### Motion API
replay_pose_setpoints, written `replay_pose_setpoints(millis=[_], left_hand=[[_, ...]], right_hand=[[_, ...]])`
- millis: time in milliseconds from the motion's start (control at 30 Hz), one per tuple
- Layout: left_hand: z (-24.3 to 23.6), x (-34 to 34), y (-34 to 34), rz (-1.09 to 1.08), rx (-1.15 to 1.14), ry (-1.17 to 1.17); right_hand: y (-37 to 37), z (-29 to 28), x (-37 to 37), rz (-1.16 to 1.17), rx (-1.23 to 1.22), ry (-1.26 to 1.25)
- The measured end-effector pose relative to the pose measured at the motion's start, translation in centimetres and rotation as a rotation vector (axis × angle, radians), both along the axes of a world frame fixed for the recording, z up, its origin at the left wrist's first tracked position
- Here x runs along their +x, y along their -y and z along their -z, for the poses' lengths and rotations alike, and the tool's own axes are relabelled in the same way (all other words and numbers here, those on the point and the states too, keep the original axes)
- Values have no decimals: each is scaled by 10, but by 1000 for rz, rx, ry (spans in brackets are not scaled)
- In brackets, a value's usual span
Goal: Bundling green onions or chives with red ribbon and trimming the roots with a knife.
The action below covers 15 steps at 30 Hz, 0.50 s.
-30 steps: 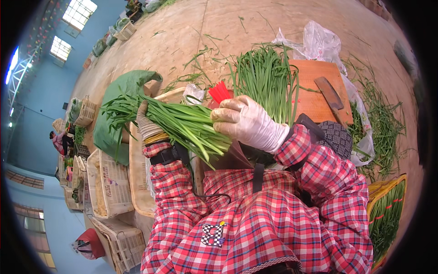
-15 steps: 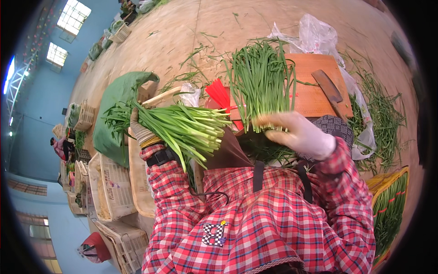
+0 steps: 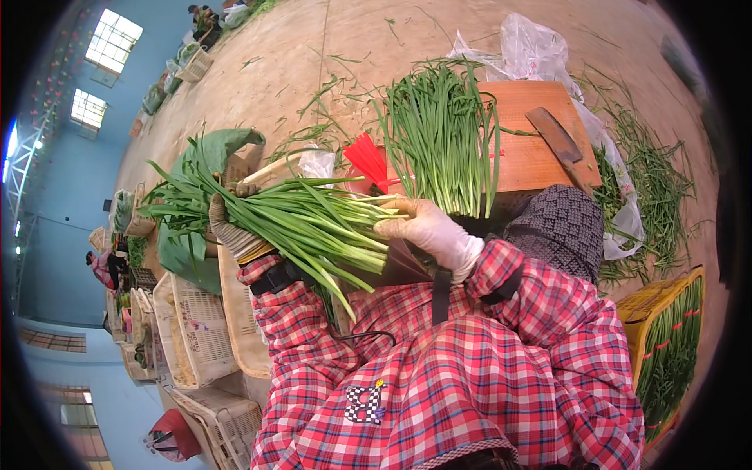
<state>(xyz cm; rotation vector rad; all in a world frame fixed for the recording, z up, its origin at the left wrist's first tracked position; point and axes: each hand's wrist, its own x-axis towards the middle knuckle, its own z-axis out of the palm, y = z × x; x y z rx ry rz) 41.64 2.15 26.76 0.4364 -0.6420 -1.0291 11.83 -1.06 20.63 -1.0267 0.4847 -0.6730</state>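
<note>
The left hand [image 3: 223, 222] is closed around the leafy part of a bunch of green stalks [image 3: 305, 219], thumb on the near side; the bunch lies across the front of the body, leaves to the left of these fingers, pale ends to their right. The right hand [image 3: 432, 229], gloved in white, has its fingers partly bent, tips at the pale ends; whether they pinch any stems cannot be told. The step in hand appears to be gathering and evening the bunch. The next move calls for a steady left grip while the right fingertips bring the uneven pale ends level; avoid squeezing, as the leaves probably bruise easily. Just beyond the right fingertips stands a fan of red strips [image 3: 366, 160], presumably ties. Beyond the right fingers, a pile of loose stalks [image 3: 439, 133] rests on a wooden board [image 3: 517, 172], pale ends toward the body. Farther to the right of those fingers, a cleaver [image 3: 554, 135] lies on the board. Farther past the board, beyond the fingers' reach, sits a clear plastic bag [image 3: 533, 51].
</note>
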Motion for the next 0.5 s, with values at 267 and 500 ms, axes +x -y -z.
replay_pose_setpoints(millis=[267,500], left_hand=[[11,17,1,83,-8,23],[23,35,-10,-80,-44,37]], right_hand=[[-15,10,13,251,224,349],[12,-17,-76,-585,-332,-279]])
